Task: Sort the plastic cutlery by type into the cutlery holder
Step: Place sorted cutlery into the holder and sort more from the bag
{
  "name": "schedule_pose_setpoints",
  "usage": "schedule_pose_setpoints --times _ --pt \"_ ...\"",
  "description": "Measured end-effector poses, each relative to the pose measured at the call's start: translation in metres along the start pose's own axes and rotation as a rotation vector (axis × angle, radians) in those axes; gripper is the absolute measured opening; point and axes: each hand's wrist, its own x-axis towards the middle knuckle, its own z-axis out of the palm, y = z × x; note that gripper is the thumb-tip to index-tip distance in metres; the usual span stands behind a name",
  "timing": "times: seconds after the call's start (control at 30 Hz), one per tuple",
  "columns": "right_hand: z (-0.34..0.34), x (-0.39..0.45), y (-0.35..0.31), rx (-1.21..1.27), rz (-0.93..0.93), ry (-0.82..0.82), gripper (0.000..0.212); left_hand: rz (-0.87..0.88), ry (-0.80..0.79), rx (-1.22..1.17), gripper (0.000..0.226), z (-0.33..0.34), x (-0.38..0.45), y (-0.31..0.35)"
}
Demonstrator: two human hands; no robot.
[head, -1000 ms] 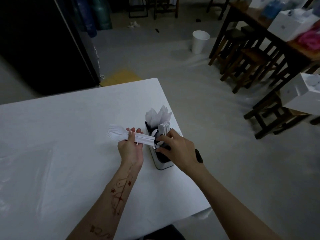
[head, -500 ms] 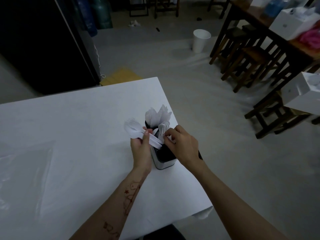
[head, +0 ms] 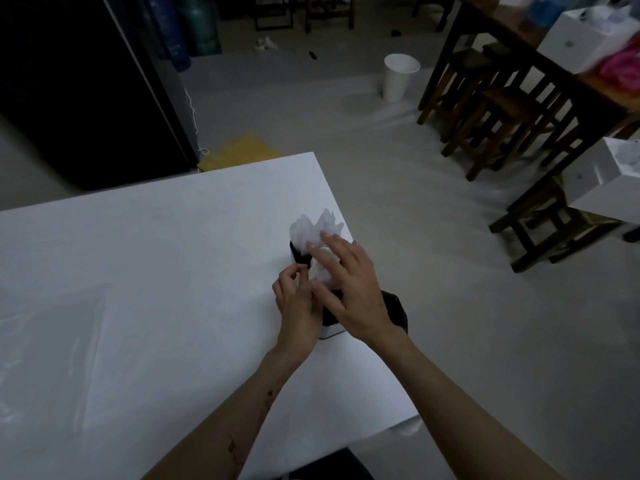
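Note:
The cutlery holder (head: 297,253) is black with a white base and stands near the right edge of the white table (head: 156,271). White napkins (head: 313,225) stick up from its far compartment. White plastic cutlery (head: 320,271) stands in the holder between my hands. My left hand (head: 298,303) is against the holder's left side, its curled fingers and thumb pinching the cutlery. My right hand (head: 355,289) lies over the holder with straight fingers touching the cutlery tops and napkins. Most of the holder is hidden by my hands.
The table's right edge (head: 349,244) runs just past the holder. Below it are a dark object (head: 394,308) and grey floor. A white bin (head: 398,76) stands on the floor farther off, wooden stools (head: 502,123) and white boxes (head: 609,181) at right.
My left hand has brought the bundle of white cutlery from the table side into the holder. My right hand has uncurled and now lies flat over the cutlery tops.

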Motion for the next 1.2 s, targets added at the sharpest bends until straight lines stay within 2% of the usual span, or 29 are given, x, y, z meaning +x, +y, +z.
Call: schedule_pose_setpoints --times 0.23,0.37,0.47,0.53,0.57,0.67,0.77,0.87,0.97,1.1,1.2 --pt "0.021 -0.020 0.009 -0.205 -0.105 -0.092 0.043 0.077 -0.115 -0.067 0.060 -0.007 -0.013 -0.019" --pt "0.022 -0.032 0.007 -0.232 0.028 -0.107 0.060 0.056 -0.180 -0.163 0.050 -0.018 -0.017 -0.037" --pt "0.019 -0.046 0.001 -0.173 0.200 0.007 0.084 0.010 -0.139 -0.185 0.046 -0.027 -0.010 -0.035" --pt "0.021 -0.059 -0.006 -0.063 0.454 0.078 0.102 -0.076 -0.113 -0.193 0.045 -0.028 0.009 -0.029" --pt "0.023 -0.063 -0.011 0.009 0.597 0.064 0.108 -0.149 -0.112 -0.218 0.045 -0.029 0.022 -0.024" --pt "0.032 -0.067 -0.019 0.146 0.875 0.012 0.109 -0.367 -0.195 -0.383 0.049 -0.034 0.058 0.005" --pt "0.038 -0.059 -0.015 0.071 0.863 0.016 0.100 -0.532 -0.318 -0.641 0.052 -0.039 0.076 0.034" --pt "0.041 -0.054 -0.009 0.015 0.810 0.016 0.087 -0.608 -0.381 -0.707 0.055 -0.040 0.082 0.036" --pt "0.037 -0.038 0.001 0.051 0.732 -0.017 0.090 -0.621 -0.229 -0.817 0.051 -0.044 0.087 0.017" --pt "0.044 0.020 0.008 0.256 0.637 -0.186 0.096 -0.619 0.034 -0.974 0.058 -0.079 0.096 -0.006" --pt "0.068 0.079 0.016 0.313 0.475 -0.295 0.097 -0.600 0.230 -1.051 0.058 -0.113 0.109 -0.035"
